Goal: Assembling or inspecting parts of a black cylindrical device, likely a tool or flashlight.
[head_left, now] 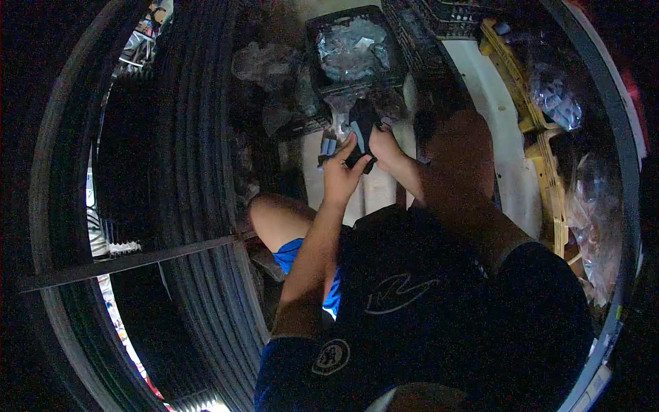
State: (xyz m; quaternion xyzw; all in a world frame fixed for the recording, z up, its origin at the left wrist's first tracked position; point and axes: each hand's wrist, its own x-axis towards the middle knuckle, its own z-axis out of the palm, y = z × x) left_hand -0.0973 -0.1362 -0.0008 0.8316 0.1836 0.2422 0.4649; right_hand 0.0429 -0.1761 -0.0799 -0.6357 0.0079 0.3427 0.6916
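Between my hands is a black, elongated object with a grey-blue strip (357,132); its exact kind does not show in the dim light. My left hand (341,175) grips its near left side, thumb and fingers around the edge. My right hand (386,146) is closed on its right side, with part of its fingers hidden behind it. Beside my left fingertips are small grey-blue pieces (328,146), and I cannot tell whether the hand touches them. Just beyond my hands lies a clear plastic bag (339,108).
A black crate (312,34) filled with clear-bagged pieces stands ahead. Yellow crates (523,103) holding plastic bags line the right, beside a pale panel (504,130). Long dark ribbed lengths (195,137) rise at the left, crossed by a bar (137,259). My bare knees flank the work.
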